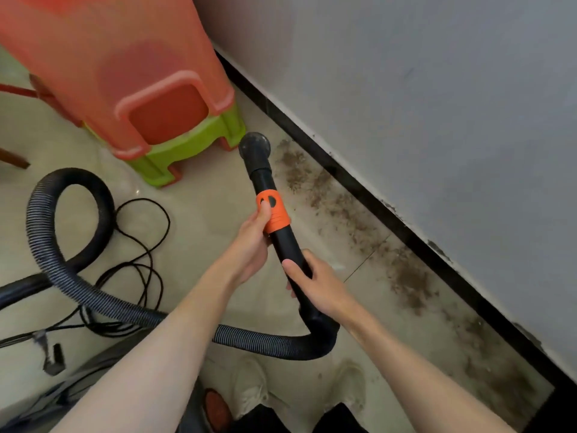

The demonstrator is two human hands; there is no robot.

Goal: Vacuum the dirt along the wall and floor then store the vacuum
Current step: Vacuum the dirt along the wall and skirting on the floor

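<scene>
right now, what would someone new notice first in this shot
First the two bare hands mid-frame: the left hand grips the orange plastic collar of the black vacuum wand, and the right hand grips the wand lower down. Then the band of brown dirt on the floor along the black baseboard, right of the round nozzle. Stacked orange and green plastic stools stand upper left.

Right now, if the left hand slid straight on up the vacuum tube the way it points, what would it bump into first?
Probably the round nozzle, past the orange collar the left hand grips.
</scene>
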